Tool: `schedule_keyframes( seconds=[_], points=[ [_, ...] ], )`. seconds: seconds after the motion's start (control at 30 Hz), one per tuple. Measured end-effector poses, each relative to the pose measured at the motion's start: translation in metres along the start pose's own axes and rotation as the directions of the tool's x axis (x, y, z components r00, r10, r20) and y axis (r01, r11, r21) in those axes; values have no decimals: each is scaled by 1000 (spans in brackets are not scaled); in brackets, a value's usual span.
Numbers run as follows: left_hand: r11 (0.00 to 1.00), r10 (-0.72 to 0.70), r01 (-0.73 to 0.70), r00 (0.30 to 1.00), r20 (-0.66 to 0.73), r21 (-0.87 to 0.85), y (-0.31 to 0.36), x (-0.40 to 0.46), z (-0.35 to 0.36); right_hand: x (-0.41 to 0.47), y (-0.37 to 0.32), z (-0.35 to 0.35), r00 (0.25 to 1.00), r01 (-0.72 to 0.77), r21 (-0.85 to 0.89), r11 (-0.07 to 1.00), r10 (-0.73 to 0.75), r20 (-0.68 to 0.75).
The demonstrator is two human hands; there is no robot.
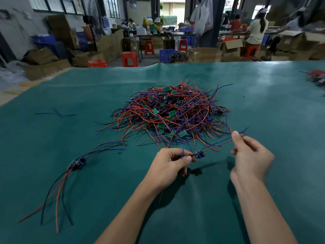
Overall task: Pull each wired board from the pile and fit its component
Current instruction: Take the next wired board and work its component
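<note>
A tangled pile of small green boards with red and blue wires (173,113) lies in the middle of the green table (88,95). Just in front of the pile, my left hand (171,163) pinches the wires next to a small wired board (199,154) with dark parts on it, held above the table. My right hand (249,155) pinches that board's other wires, a red and a blue one, stretched up to the right. A finished group of boards with long red, black and blue wires (77,162) lies at the left.
A loose blue wire (56,113) lies far left on the table. More red wires (316,76) sit at the right edge. Beyond the table stand red stools, cardboard boxes, blue crates and people working at benches.
</note>
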State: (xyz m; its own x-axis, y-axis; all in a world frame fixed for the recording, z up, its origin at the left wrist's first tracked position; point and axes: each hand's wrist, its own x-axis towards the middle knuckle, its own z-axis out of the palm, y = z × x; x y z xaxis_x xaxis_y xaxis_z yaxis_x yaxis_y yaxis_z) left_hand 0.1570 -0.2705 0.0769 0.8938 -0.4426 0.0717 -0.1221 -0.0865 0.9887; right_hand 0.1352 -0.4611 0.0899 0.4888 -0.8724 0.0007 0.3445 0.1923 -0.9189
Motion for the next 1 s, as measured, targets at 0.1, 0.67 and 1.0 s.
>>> schedule_keyframes(
  seconds=[0.1,0.67,1.0],
  points=[
    [1000,6,-6,1000,-26,-4,1,-2,0,4,2,-3,984,47,-20,999,-50,-170],
    [977,15,-35,995,-96,-208,8,-3,-8,-50,15,16,751,44,-206,978,103,652],
    [1000,-12,11,1000,28,27,9,-6,-9,-20,-4,8,952,-80,45,996,63,299]
  ],
)
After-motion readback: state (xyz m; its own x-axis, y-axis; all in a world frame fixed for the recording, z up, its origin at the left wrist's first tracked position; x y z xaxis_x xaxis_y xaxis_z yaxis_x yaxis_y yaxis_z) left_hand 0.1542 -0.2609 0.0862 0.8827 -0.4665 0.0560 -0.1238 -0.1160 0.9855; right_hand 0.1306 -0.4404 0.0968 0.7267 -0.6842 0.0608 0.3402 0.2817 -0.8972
